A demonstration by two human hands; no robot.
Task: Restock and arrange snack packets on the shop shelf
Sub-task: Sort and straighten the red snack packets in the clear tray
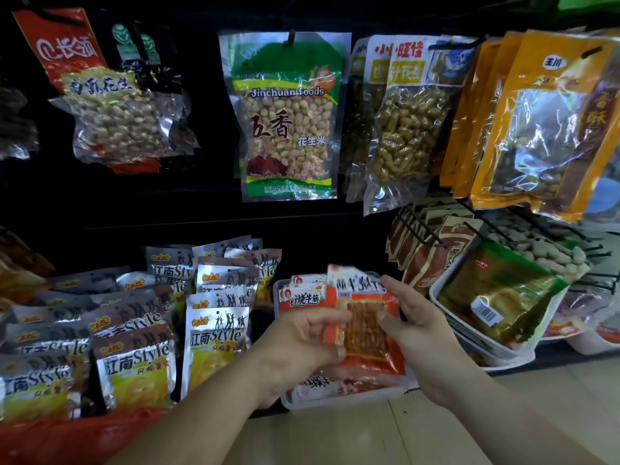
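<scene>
A person restocking a shop shelf [167,213] holds a red packet [365,327] in both hands just above a clear tray [335,402] on the bottom tier. The left hand [302,340] pinches the packet's left edge between thumb and curled fingers, while the right hand [419,330] has its thumb pressed on the front and its fingers closed behind the right edge. The packet is kept upright and facing out, seemingly so it can be squared up and slipped in with its label showing. The tray already holds more red packets [303,298] of the same kind, some standing at the back and others lying flat beneath the hands, so it looks only partly tidied. To the left, silver packets [214,333] stand in rows with their fronts to the aisle, the way stock is faced for shoppers. To the right, a tilted white tray [476,340] carries a gold packet [496,297] lying barcode-up, apparently not yet sorted. Above, a green bag [288,115] of peanuts and a bunch of orange bags [536,122] hang from hooks at eye level, well apart from the hands. The next step appears to be setting the held packet into the clear tray beside its fellows.
</scene>
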